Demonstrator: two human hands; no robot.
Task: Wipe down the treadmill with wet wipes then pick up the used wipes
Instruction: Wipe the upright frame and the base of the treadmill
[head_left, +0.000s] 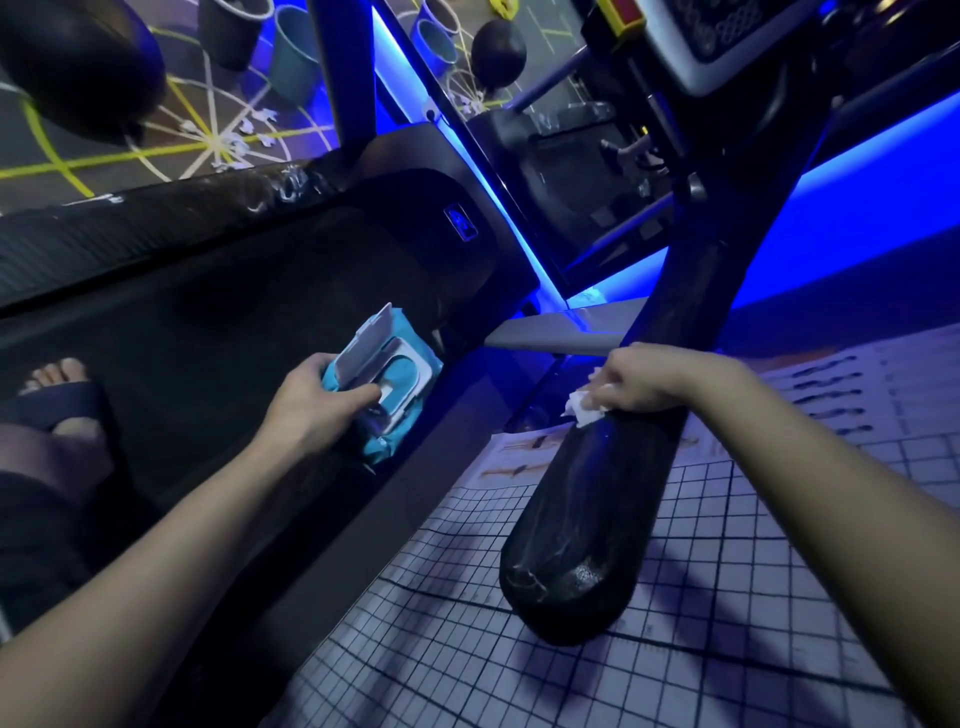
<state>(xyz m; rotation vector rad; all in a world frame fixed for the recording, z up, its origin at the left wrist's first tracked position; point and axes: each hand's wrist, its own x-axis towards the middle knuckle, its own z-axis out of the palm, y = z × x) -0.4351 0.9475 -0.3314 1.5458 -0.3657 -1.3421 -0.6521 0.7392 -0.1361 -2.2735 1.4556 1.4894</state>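
Blue-lit gym glowing around dark treadmill belt (208, 322); left hand (317, 400) gripping teal wet wipe pack (395, 384) at belt's right edge, lid standing open, thumb lying at opening; right hand (639, 379), fingers curled, pressing crumpled white wipe (584, 413) onto black handrail (587, 519).

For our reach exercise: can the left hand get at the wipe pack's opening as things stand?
Probably yes: the left hand holds the wipe pack, its lid stands open, and the thumb lies beside the opening.
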